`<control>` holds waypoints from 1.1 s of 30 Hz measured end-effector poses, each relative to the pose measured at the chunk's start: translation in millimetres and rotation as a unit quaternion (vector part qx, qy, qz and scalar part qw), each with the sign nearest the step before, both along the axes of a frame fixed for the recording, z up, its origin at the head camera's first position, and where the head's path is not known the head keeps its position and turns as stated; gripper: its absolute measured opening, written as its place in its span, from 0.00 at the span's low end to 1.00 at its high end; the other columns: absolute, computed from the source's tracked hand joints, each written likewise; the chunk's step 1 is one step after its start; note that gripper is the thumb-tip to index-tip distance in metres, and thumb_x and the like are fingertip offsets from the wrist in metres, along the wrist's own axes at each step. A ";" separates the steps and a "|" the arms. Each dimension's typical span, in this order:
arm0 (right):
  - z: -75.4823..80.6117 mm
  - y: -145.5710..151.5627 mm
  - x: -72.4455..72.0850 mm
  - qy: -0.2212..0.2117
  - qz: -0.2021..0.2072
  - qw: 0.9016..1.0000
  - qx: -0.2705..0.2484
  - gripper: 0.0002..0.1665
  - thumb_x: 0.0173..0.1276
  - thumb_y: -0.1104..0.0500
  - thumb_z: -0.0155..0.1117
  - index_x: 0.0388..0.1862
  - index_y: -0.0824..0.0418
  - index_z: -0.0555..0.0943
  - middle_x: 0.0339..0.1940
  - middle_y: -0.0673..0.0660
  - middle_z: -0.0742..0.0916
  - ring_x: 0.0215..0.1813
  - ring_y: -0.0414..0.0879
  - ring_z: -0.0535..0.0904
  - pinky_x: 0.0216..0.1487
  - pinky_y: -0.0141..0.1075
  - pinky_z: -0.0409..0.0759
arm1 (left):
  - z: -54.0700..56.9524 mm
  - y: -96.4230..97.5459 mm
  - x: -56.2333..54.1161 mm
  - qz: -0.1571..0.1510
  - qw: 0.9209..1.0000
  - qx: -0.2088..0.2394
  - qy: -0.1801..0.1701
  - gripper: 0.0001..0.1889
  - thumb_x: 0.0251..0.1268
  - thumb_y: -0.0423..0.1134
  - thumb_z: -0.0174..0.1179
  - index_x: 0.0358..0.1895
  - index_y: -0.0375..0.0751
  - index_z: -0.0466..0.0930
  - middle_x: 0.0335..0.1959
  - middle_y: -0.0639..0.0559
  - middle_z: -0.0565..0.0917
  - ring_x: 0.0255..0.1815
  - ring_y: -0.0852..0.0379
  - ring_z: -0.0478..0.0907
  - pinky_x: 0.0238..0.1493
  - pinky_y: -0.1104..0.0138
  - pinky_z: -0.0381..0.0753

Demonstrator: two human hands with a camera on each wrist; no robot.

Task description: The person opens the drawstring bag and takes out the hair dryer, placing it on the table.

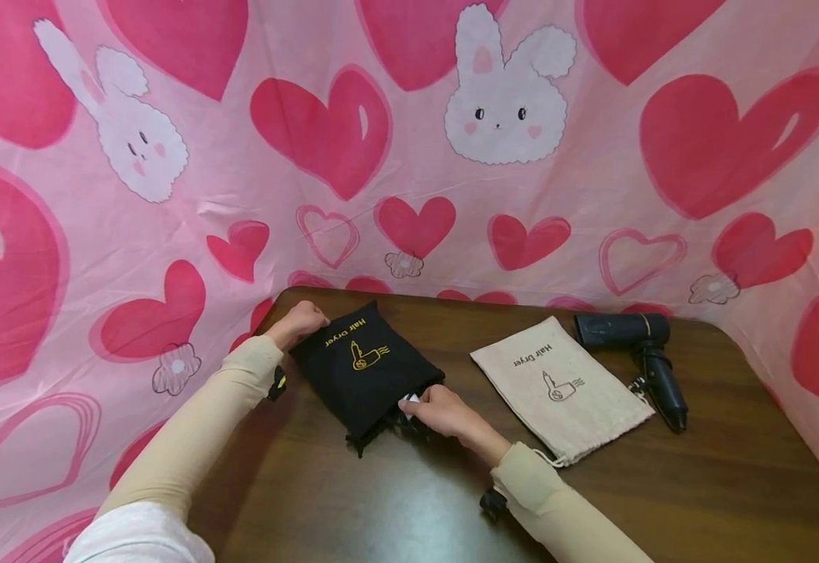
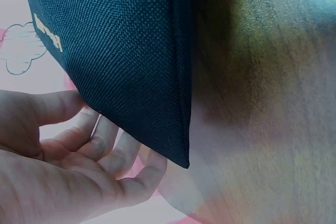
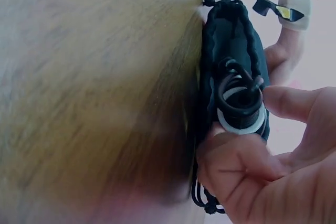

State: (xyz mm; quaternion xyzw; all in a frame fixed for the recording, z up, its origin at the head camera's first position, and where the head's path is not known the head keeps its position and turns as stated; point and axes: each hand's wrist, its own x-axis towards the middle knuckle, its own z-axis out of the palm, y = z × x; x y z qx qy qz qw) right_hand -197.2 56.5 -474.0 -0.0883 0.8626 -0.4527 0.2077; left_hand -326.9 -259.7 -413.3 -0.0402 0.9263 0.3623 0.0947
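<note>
A black drawstring bag [image 1: 353,395] with yellow "Hair Dryer" lettering lies at the left of the table, its mouth facing me. My left hand [image 1: 299,322] holds its far closed end at the left corner, thumb on the edge and fingers behind the cloth in the left wrist view. At the mouth, my right hand [image 1: 444,410] grips a coiled black cord [image 3: 239,109] with a white band round it, thumb on one side and curled fingers on the other. The coil sits inside the open mouth; what lies deeper in the bag is hidden.
Right of the black bag lies a beige drawstring bag [image 1: 560,410] with the same print. A black hair dryer [image 1: 620,332] rests beyond it, its handle pointing toward me. A pink heart-patterned curtain [image 1: 409,156] borders the wooden table [image 1: 381,508].
</note>
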 end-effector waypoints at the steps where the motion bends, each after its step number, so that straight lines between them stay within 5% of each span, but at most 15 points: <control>1: 1.4 -1.1 0.9 -0.007 -0.003 1.000 -0.002 0.34 0.74 0.38 0.66 0.14 0.50 0.65 0.12 0.45 0.63 0.13 0.41 0.56 0.17 0.35 0.57 | 0.1 -0.4 -0.3 -0.001 1.000 0.001 -0.003 0.12 0.73 0.34 0.58 0.29 0.32 0.83 0.24 0.49 0.73 0.30 0.50 0.73 0.33 0.63 0.75; 4: 18.1 -3.4 11.1 -0.030 -0.012 0.999 -0.016 0.34 0.78 0.42 0.65 0.13 0.50 0.62 0.12 0.45 0.61 0.13 0.40 0.51 0.18 0.34 0.53 | -1.1 -0.6 -0.5 0.000 1.000 0.003 -0.009 0.11 0.74 0.35 0.58 0.35 0.31 0.84 0.26 0.48 0.74 0.30 0.50 0.73 0.33 0.63 0.74; 9: 18.0 -2.1 11.8 -0.054 0.000 0.997 -0.049 0.36 0.79 0.41 0.62 0.12 0.49 0.62 0.11 0.45 0.61 0.13 0.39 0.49 0.18 0.33 0.51 | -1.8 -0.2 0.2 0.004 1.000 0.007 -0.006 0.11 0.74 0.34 0.57 0.40 0.29 0.86 0.30 0.47 0.76 0.30 0.51 0.73 0.33 0.63 0.75; 18: 23.0 -4.0 9.7 -0.096 -0.002 0.993 -0.070 0.32 0.82 0.43 0.59 0.16 0.52 0.67 0.14 0.46 0.62 0.15 0.40 0.51 0.20 0.33 0.53 | -2.9 0.4 0.6 0.007 1.000 0.011 0.003 0.13 0.72 0.33 0.58 0.26 0.35 0.79 0.24 0.51 0.72 0.30 0.50 0.72 0.34 0.61 0.74; 27: 17.6 -1.1 6.1 -0.091 0.006 0.993 -0.080 0.36 0.80 0.39 0.60 0.12 0.50 0.63 0.12 0.46 0.61 0.14 0.39 0.50 0.20 0.34 0.53 | -1.4 -0.3 -0.4 -0.009 1.000 0.021 0.010 0.11 0.71 0.30 0.57 0.28 0.31 0.80 0.25 0.48 0.74 0.30 0.51 0.74 0.33 0.64 0.74; 33: 13.1 0.5 5.9 -0.115 0.017 0.986 -0.121 0.33 0.80 0.40 0.61 0.14 0.53 0.70 0.12 0.47 0.62 0.15 0.39 0.49 0.20 0.34 0.51 | -2.1 0.6 -0.3 -0.014 1.000 0.015 0.008 0.10 0.72 0.31 0.55 0.31 0.30 0.81 0.28 0.46 0.76 0.31 0.51 0.74 0.35 0.63 0.76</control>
